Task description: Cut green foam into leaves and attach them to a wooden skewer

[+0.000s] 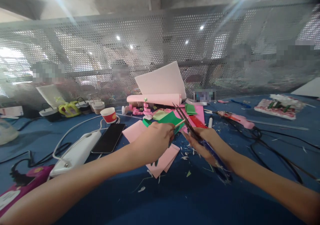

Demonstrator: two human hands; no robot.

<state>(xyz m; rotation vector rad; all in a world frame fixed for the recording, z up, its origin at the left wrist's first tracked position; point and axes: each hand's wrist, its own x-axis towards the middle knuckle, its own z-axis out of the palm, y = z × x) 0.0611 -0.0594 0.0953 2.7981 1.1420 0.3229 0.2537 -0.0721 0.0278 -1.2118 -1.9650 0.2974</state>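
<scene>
Scissors cross the middle of the head view, dark blades pointing far and left, blue handles toward the near right. The right hand holds them, its grip wrapped about the handles. The left hand has a narrow grip on a pale stick, whose free end points right, at the blades; whether it touches them I cannot tell. Green paper lies just on the far side of the left hand, and folded pink paper on its near side, among scraps on the blue bench. Farther left sit a black phone, a white power strip and a red-and-white cup. A pink glue gun rests to the right. At the far side, a pink roll lies before an upright white sheet.
</scene>
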